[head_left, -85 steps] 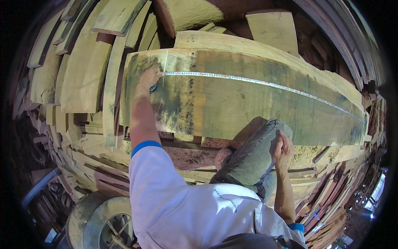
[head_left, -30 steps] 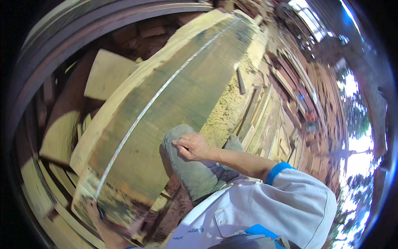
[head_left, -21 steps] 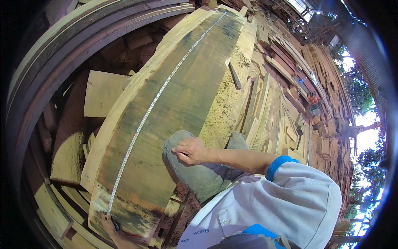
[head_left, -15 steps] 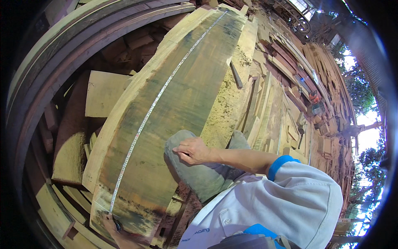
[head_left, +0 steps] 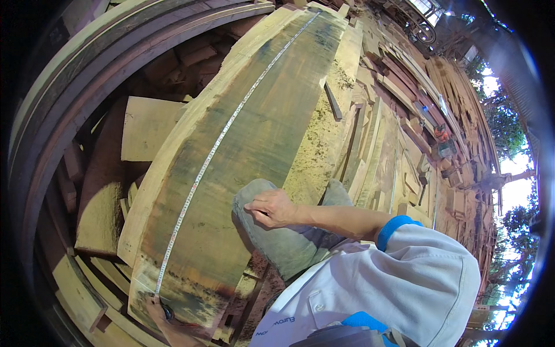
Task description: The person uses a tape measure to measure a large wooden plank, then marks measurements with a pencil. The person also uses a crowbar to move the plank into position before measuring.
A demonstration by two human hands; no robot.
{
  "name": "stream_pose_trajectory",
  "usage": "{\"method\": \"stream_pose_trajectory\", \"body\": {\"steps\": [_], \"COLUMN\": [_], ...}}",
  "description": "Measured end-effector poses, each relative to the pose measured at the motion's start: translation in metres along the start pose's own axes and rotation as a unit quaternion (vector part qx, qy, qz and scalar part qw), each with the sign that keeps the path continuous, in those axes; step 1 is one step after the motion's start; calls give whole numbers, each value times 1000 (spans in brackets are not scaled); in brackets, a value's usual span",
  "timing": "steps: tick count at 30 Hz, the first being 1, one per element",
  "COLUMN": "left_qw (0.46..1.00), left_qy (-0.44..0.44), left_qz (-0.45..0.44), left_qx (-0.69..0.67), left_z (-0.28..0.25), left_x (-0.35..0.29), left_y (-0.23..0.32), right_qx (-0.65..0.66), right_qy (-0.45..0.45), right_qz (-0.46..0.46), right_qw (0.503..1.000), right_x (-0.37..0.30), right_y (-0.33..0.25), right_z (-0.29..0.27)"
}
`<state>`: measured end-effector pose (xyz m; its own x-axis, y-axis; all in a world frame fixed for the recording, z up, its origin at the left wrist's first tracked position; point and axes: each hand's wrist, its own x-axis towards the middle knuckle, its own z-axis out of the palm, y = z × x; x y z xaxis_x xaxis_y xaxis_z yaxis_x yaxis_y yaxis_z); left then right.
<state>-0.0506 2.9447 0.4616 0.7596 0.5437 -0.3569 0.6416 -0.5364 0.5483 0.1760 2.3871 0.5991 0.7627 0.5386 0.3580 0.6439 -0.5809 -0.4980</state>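
A long dark-stained wooden slab [head_left: 254, 168] with pale edges stretches away from me. Along it runs the straight white blade of a tape measure [head_left: 199, 175], reaching to the slab's far end. At the near left end my left hand [head_left: 156, 312] is closed on the tape measure, its dark round case partly showing beside the fingers. My right hand [head_left: 273, 208] rests on my bent knee [head_left: 251, 194] with its fingers curled in. Whatever those fingers may hold is hidden.
Curved timber beams [head_left: 75, 98] arc along the left. Pale offcut blocks [head_left: 151, 128] lie below them. A small dark wood strip [head_left: 333, 103] sits on the dusty pale board [head_left: 315, 147] right of the slab. Stacked planks and an orange power tool [head_left: 442, 139] are farther right.
The view has shifted very slightly, so the slab sits a little further right. Both hands keep their places, and the tape stays stretched along the slab.
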Motion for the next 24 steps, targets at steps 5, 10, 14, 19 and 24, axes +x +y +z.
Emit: {"method": "stream_pose_trajectory", "body": {"steps": [5,10,14,19,24], "left_qw": [1000,1000,999,1000,998], "left_qy": [15,-18,-40,-18,18], "left_qz": [1,-16,4,7,-58], "left_qx": [13,-1,5,-25,26], "left_z": [5,-1,0,5,2], "left_x": [5,3,6,-2,-8], "left_y": [-19,-13,-9,-19,-7], "right_qx": [2,3,19,76,59], "right_qy": [-31,-25,3,-42,-53], "right_qz": [25,24,11,41,1], "right_qw": [999,999,1000,995,997], "right_x": [-1,0,2,2,4], "right_y": [0,-1,0,-2,-2], "right_z": [-1,-1,-2,2,5]}}
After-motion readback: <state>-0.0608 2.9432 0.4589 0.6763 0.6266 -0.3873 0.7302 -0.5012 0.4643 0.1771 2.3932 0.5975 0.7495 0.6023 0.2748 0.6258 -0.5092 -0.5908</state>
